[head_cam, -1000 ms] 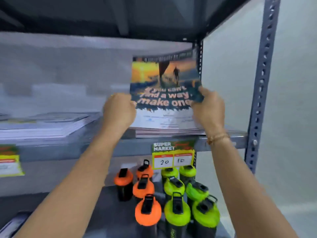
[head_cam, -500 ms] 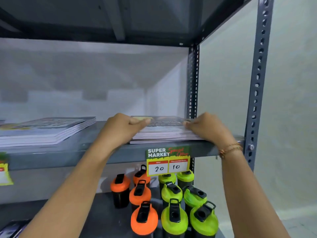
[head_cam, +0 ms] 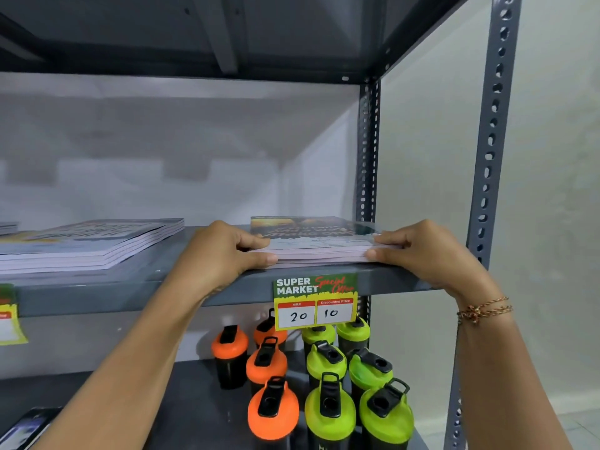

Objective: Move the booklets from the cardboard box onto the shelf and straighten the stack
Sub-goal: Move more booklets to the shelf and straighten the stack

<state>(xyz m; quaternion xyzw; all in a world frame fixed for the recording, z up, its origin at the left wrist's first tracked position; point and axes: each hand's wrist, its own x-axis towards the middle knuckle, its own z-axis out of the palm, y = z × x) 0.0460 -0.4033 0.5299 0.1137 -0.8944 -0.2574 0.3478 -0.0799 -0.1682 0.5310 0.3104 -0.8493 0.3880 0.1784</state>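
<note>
- Booklet stack lies flat on shelf, near its front edge
- Left hand and right hand: fingers pressed against stack sides
- Advice: squeeze evenly inward, squaring edges flush

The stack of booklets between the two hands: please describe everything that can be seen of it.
The small stack of thin paper booklets with pale pink edges lies flat at the front right of the grey metal shelf, above the price tag. Its glossy top cover shows a dark and orange picture with white lettering. The left hand presses its left end and the right hand its right end, with fingers on top and thumbs against the front edge.
</note>
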